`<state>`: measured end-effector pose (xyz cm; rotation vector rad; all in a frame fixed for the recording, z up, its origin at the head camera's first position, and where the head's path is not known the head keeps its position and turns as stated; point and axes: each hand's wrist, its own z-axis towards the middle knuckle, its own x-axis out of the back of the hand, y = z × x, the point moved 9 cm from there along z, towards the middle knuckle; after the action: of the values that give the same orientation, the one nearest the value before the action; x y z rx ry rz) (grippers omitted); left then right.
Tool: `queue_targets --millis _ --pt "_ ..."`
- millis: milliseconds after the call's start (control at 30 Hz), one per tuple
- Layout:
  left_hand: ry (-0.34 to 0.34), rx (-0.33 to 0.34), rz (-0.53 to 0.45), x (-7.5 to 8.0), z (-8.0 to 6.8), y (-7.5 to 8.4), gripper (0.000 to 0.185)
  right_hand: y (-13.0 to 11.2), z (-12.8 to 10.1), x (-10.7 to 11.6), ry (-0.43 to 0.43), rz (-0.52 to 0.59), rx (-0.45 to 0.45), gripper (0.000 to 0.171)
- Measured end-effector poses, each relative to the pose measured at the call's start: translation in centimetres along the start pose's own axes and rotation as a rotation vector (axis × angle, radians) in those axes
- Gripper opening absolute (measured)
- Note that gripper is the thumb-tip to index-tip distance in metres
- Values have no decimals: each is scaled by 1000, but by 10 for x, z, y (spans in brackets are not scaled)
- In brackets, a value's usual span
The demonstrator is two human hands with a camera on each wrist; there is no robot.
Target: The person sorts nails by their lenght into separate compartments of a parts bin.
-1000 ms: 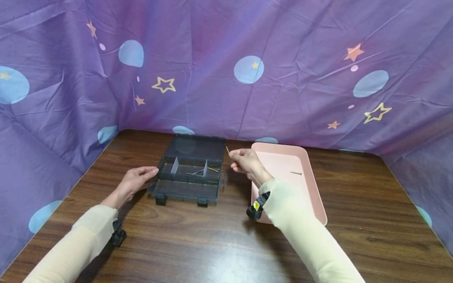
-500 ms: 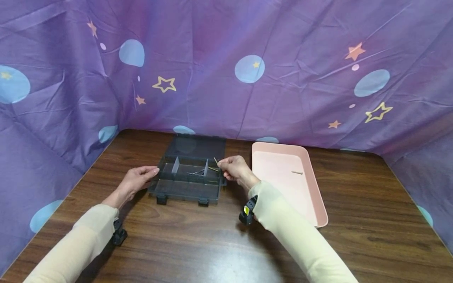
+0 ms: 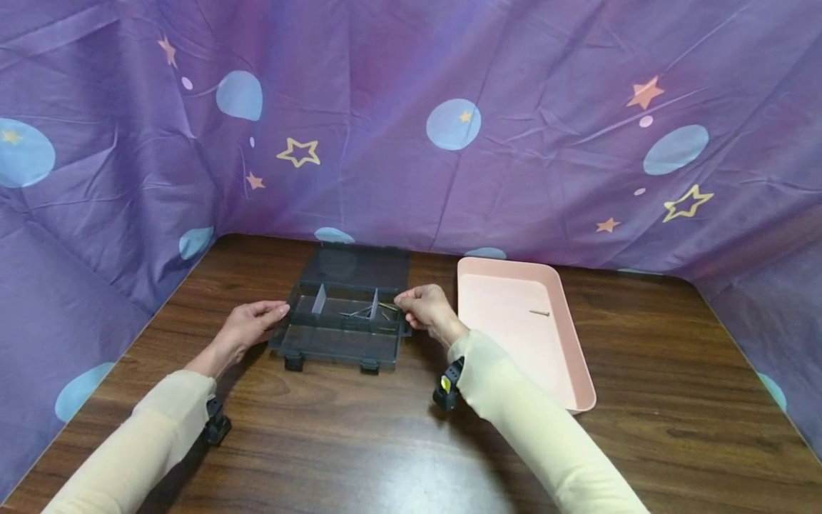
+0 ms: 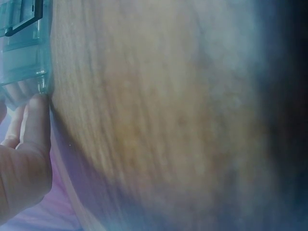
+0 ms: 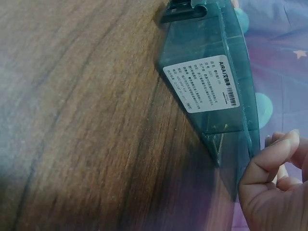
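Observation:
A smoked-plastic compartment box point(image 3: 340, 344) lies on the table with its lid point(image 3: 355, 268) folded back. Pale dividers point(image 3: 319, 300) split its inner row; several thin metal screws lie in the middle and right compartments. My left hand point(image 3: 250, 328) rests its fingertips on the box's left edge, and the left wrist view shows those fingers point(image 4: 36, 122) against the wall. My right hand point(image 3: 429, 312), thumb and index finger together, is at the box's right wall. A brass-coloured screw point(image 3: 388, 306) shows at these fingertips over the right compartment; its held end is hidden.
A pink tray point(image 3: 574, 343) stands to the right of the box, partly behind the right forearm. One screw point(image 3: 539, 313) lies in it. Latches point(image 3: 294, 363) stick out at the box's front. A purple patterned cloth point(image 3: 385, 193) closes off the back and sides.
My right hand has moved left from beside the tray to the box's right compartment. The screw it pinched, earlier pointing upward, no longer stands above the fingers. My left hand stays put.

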<state>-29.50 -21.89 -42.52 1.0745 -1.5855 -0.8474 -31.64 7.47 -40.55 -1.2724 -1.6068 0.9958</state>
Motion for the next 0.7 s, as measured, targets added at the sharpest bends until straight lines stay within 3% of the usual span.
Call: queue_targets --millis 200,433,533,700 --pt "3 1 4 0 -1 0 56 3 0 2 -2 83 -18 18" --pt "0 -16 24 -2 -1 0 56 2 -6 18 31 297 -25 4" --pt "-3 -20 20 -3 0 0 56 -2 -10 34 83 409 -6 4" --pt "-4 -26 10 -1 -2 2 57 -3 -17 73 255 616 28 9"
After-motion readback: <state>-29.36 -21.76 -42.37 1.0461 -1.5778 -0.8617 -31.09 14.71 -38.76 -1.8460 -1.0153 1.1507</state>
